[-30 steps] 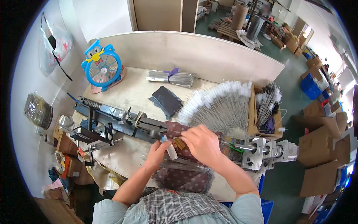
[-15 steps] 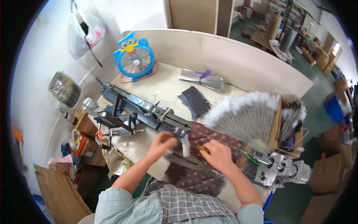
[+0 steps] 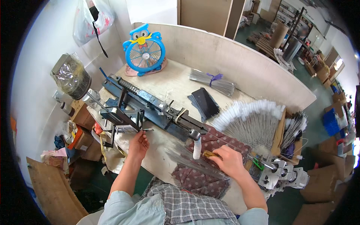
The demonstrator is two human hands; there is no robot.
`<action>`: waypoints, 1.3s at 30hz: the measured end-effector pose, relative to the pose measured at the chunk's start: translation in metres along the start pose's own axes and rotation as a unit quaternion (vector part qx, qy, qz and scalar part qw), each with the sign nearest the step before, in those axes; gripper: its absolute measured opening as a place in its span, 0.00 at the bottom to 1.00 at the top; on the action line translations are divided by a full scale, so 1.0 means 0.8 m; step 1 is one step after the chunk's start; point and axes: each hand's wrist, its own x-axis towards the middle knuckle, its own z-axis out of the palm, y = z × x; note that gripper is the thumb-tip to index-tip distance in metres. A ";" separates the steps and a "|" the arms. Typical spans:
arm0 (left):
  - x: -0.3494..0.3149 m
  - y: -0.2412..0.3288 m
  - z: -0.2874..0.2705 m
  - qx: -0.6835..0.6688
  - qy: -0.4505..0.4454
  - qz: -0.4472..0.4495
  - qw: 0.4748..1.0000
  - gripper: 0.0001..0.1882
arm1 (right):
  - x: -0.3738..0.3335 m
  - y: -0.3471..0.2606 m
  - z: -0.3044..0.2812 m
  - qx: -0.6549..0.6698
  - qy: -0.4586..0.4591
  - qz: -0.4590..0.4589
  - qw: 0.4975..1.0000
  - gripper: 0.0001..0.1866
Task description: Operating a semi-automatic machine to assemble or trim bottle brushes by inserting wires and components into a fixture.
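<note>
My left hand [image 3: 138, 145] is at the black metal frame [image 3: 122, 118] of the bench device, its fingers curled and closed at a short metal rod [image 3: 148, 129]. My right hand [image 3: 228, 161] grips a small tool with a yellow-brown handle [image 3: 209, 154]; its far end is hidden or too thin to make out. Just left of that tool hangs a white-wrapped crank handle [image 3: 197, 148], attached to the long dark metal device [image 3: 157, 116]. Below the handle, a bundle of thin metal wires [image 3: 198, 163] lies over a brown dotted cloth [image 3: 198, 180].
White-tipped wire brushes [image 3: 255, 122] fan out at the right, beside a cardboard box [image 3: 279, 135]. A silver clamp machine [image 3: 281, 174] stands at the right edge. Behind are a phone [image 3: 205, 102], a tied wire bundle [image 3: 212, 81] and a blue fan [image 3: 145, 54].
My left hand has moved left, from beside the white-wrapped handle to the rod on the black frame. The right hand keeps its tool. The view has shifted slightly.
</note>
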 end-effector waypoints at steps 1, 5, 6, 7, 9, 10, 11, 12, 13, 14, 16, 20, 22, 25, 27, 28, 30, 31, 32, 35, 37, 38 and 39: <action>0.002 -0.005 0.002 -0.001 -0.001 -0.005 1.000 0.08 | -0.004 0.000 -0.008 -0.003 0.025 -0.015 1.000 0.10; -0.027 -0.055 0.021 0.093 -0.084 0.060 0.990 0.08 | -0.008 0.005 -0.039 -0.013 0.111 -0.026 0.993 0.09; -0.060 -0.069 0.054 0.136 -0.135 0.034 0.981 0.08 | -0.003 0.009 -0.046 -0.020 0.137 -0.047 0.989 0.09; -0.095 -0.088 0.093 0.177 -0.188 0.008 0.966 0.09 | -0.002 0.014 -0.051 -0.030 0.139 -0.035 0.989 0.09; -0.124 -0.125 0.148 0.194 -0.272 -0.025 0.942 0.08 | 0.005 0.027 -0.057 -0.005 0.151 0.002 0.989 0.08; -0.128 -0.139 0.169 0.197 -0.282 -0.028 0.938 0.08 | 0.006 0.032 -0.059 0.047 0.129 0.046 0.989 0.08; -0.128 -0.151 0.187 0.197 -0.316 -0.023 0.928 0.09 | 0.004 0.033 -0.060 0.043 0.138 0.050 0.988 0.08; -0.127 -0.160 0.199 0.197 -0.348 -0.018 0.916 0.10 | 0.002 0.033 -0.060 0.104 0.117 0.073 0.985 0.08; -0.126 -0.168 0.206 0.200 -0.355 -0.017 0.913 0.10 | -0.002 0.037 -0.061 0.167 0.093 0.094 0.977 0.09; -0.125 -0.176 0.211 0.210 -0.357 -0.008 0.910 0.10 | -0.008 0.042 -0.060 0.153 0.096 0.078 0.980 0.10; -0.121 -0.188 0.211 0.232 -0.371 0.012 0.899 0.09 | -0.015 0.043 -0.065 0.183 0.095 0.086 0.975 0.10; -0.123 -0.193 0.220 0.256 -0.376 0.038 0.890 0.09 | -0.025 0.049 -0.066 0.173 0.086 0.029 0.981 0.09; -0.134 -0.188 0.226 0.256 -0.294 0.030 0.920 0.08 | -0.024 0.052 -0.065 0.126 0.095 -0.034 0.987 0.09; -0.129 -0.171 0.212 0.230 -0.252 0.063 0.938 0.08 | -0.006 0.045 -0.067 0.039 0.131 -0.078 0.988 0.07; -0.128 -0.162 0.212 0.212 -0.250 0.076 0.942 0.08 | 0.020 0.030 -0.062 -0.053 0.230 -0.098 0.967 0.05; -0.127 -0.159 0.213 0.197 -0.244 0.052 0.948 0.08 | 0.033 0.025 -0.056 -0.089 0.221 -0.091 0.967 0.05; -0.126 -0.155 0.214 0.182 -0.240 0.020 0.953 0.09 | 0.052 0.027 -0.032 -0.080 0.190 -0.093 0.974 0.05; -0.127 -0.153 0.215 0.179 -0.237 0.022 0.955 0.09 | 0.061 0.027 -0.023 -0.071 0.158 -0.097 0.980 0.05; -0.128 -0.151 0.215 0.179 -0.228 0.006 0.957 0.09 | 0.062 0.025 -0.019 -0.055 0.168 -0.098 0.979 0.05; -0.122 -0.150 0.206 0.174 -0.245 -0.005 0.954 0.09 | 0.052 0.015 -0.036 0.015 0.104 -0.025 0.994 0.06; -0.121 -0.148 0.207 0.198 -0.252 0.007 0.947 0.11 | 0.053 0.012 -0.037 0.030 0.085 -0.003 0.996 0.07; -0.122 -0.147 0.206 0.193 -0.258 0.002 0.947 0.11 | 0.053 0.012 -0.040 0.049 0.071 0.019 0.996 0.08; -0.124 -0.145 0.201 0.223 -0.270 0.005 0.937 0.14 | 0.052 0.011 -0.040 0.041 0.072 0.022 0.996 0.08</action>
